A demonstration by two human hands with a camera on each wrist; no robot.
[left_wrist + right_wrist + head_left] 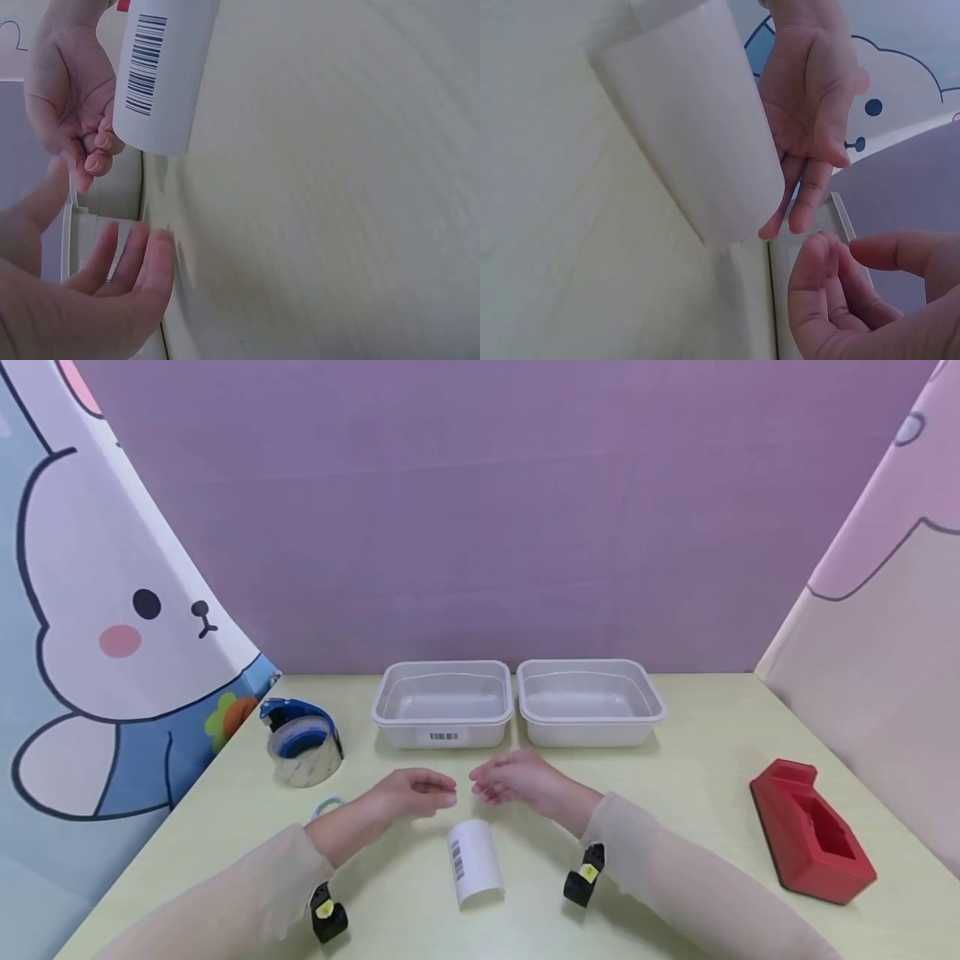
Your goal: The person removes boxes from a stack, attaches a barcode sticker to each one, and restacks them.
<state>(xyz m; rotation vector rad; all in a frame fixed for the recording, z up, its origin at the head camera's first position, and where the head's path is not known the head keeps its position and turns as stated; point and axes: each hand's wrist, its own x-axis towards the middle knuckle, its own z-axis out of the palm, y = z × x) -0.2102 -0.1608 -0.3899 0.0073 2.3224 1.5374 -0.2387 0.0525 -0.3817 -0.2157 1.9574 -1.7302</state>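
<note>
My left hand (416,795) and right hand (525,781) hover over the table, palms turned toward each other with a small gap between them. Neither visibly holds anything; the fingers are loosely bent. Just below them stands a white curved paper label (476,862), bowed upward, with a barcode along its left side. The left wrist view shows its barcode (146,67) close up, while only its plain white side (697,127) appears in the right wrist view. Beyond the hands are two white plastic trays, the left one (442,732) with a barcode label on its front, the right one (592,732) plain.
A blue tape dispenser with a roll of clear tape (307,764) stands at the left. Part of a pale blue ring (327,804) shows behind my left wrist. A red tape dispenser base (813,835) lies at the right. A purple backdrop (450,527) closes the table's far edge.
</note>
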